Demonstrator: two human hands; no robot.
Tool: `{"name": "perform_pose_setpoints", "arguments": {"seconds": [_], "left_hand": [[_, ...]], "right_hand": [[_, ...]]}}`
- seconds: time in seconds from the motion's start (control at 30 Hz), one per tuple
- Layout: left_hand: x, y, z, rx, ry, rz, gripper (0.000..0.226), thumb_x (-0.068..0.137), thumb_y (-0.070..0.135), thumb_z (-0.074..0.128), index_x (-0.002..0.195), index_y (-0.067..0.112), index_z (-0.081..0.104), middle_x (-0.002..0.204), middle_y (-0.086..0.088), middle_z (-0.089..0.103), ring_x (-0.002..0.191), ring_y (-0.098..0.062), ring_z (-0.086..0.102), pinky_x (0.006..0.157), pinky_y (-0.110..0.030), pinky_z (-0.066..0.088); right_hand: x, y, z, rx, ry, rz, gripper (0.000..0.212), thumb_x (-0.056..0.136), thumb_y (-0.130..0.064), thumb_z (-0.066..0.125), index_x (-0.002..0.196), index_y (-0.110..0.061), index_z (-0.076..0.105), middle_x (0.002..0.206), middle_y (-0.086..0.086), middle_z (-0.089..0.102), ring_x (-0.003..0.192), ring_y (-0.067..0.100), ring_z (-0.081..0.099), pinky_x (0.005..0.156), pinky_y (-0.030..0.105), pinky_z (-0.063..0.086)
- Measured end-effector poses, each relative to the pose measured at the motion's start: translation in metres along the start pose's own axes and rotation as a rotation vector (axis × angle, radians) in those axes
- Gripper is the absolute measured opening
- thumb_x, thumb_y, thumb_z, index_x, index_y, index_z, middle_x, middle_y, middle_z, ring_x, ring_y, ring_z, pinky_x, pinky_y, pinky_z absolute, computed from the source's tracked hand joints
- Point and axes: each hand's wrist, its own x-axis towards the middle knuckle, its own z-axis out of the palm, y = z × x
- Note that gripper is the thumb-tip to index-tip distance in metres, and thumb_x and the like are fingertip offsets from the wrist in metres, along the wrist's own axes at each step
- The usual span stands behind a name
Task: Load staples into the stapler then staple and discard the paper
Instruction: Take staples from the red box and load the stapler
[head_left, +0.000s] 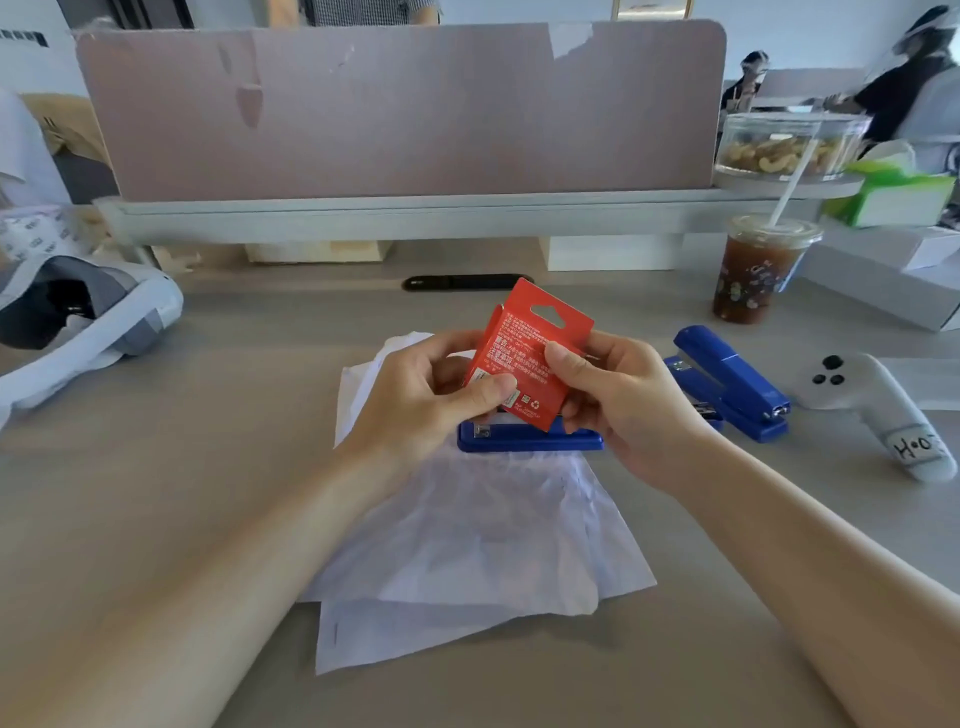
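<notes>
One view only, head-worn wide-angle, looking forward and down across the desk from the wearer's seat, so no second view shares anything. Facing the pink divider panel, which stands at the far edge of the desk and fills the upper frame; both forearms enter from the bottom corners, close to the lens. Near range: desk surface just below the panel is mid-frame, edges bend with lens distortion, other people show beyond the panel's right end.
</notes>
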Motion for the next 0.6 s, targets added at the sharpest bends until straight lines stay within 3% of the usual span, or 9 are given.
{"name": "perform_pose_setpoints", "arguments": {"seconds": [0.13,0.3,0.37,0.43,0.47,0.6], "left_hand": [[-0.008,0.000,-0.002,0.009,-0.009,0.028,0.045,0.075,0.028,0.072,0.117,0.018,0.063,0.092,0.012,0.075,0.091,-0.021,0.073,0.079,-0.037,0.060],[-0.010,0.003,0.001,-0.032,0.060,-0.014,0.021,0.091,0.032,0.057,0.101,0.022,0.073,0.089,-0.001,0.076,0.086,-0.024,0.072,0.074,-0.039,0.058],[-0.010,0.003,0.000,0.036,0.063,0.004,0.018,0.096,0.018,0.057,0.101,0.020,0.074,0.090,-0.006,0.077,0.085,-0.025,0.074,0.074,-0.039,0.060],[-0.011,0.003,-0.002,0.106,0.044,0.018,0.018,0.094,0.008,0.060,0.103,0.016,0.074,0.087,-0.006,0.078,0.081,-0.024,0.075,0.071,-0.036,0.060],[-0.011,0.003,-0.004,0.140,0.031,0.022,0.017,0.092,0.007,0.062,0.104,0.013,0.073,0.085,-0.006,0.078,0.079,-0.023,0.075,0.069,-0.034,0.060],[-0.013,0.005,-0.003,0.234,0.016,0.044,0.025,0.081,0.022,0.069,0.103,0.011,0.072,0.082,-0.004,0.078,0.076,-0.020,0.076,0.071,-0.036,0.061]], "right_hand": [[-0.001,0.004,0.001,0.056,-0.010,0.038,0.027,0.091,-0.024,0.060,0.112,-0.008,0.065,0.081,0.009,0.069,0.054,0.013,0.056,0.049,0.022,0.051],[-0.006,0.004,0.001,0.027,-0.016,0.004,0.021,0.095,-0.019,0.054,0.112,-0.011,0.065,0.077,0.006,0.067,0.056,0.017,0.052,0.048,0.023,0.049],[-0.008,0.004,0.002,-0.041,-0.003,-0.025,0.019,0.095,-0.020,0.055,0.109,-0.017,0.066,0.079,0.009,0.068,0.061,0.029,0.053,0.053,0.031,0.054],[-0.009,0.005,0.001,-0.109,0.011,-0.051,0.017,0.095,-0.022,0.057,0.107,-0.022,0.068,0.091,0.019,0.071,0.073,0.044,0.055,0.067,0.047,0.059],[-0.010,0.005,0.001,-0.135,0.020,-0.062,0.016,0.095,-0.024,0.057,0.106,-0.023,0.069,0.095,0.020,0.071,0.076,0.042,0.057,0.070,0.049,0.059],[-0.012,0.001,0.001,-0.177,0.061,-0.081,0.013,0.095,-0.025,0.055,0.098,-0.029,0.067,0.088,0.010,0.072,0.075,0.026,0.057,0.062,0.037,0.050]]}}
